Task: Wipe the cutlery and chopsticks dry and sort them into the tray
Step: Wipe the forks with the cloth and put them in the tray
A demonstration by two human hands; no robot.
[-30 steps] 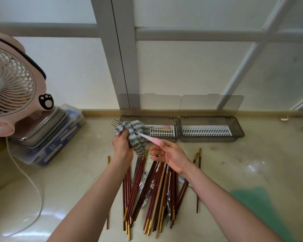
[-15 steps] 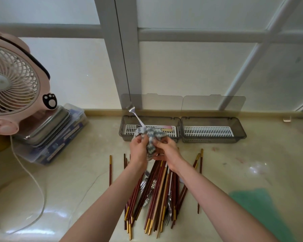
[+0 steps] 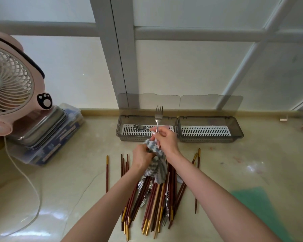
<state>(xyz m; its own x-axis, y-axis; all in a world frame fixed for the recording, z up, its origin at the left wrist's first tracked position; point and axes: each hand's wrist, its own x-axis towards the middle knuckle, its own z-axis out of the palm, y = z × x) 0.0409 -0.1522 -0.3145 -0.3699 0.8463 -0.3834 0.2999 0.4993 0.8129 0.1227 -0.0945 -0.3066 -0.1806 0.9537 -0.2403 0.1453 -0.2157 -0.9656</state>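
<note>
My right hand (image 3: 165,139) grips a silver fork (image 3: 158,116) by its neck, tines pointing up over the left tray. My left hand (image 3: 142,157) clutches a grey and white striped cloth (image 3: 156,167), which wraps the fork's handle and hangs down. The left grey tray (image 3: 120,126) holds another fork (image 3: 140,127) on its white grid. The right grey tray (image 3: 238,127) shows only its white grid. A pile of dark red chopsticks with gold tips (image 3: 150,203), mixed with some metal cutlery, lies on the counter under my forearms.
A pink fan (image 3: 9,82) stands at the left on stacked metal trays and a plastic box (image 3: 47,142), its white cord (image 3: 33,189) trailing over the counter. A green mat (image 3: 259,206) lies at the right. A frosted window rises behind the trays.
The fork has been turned upright, tines up, and my right hand now grips its neck. The cloth has slid down the handle with my left hand.
</note>
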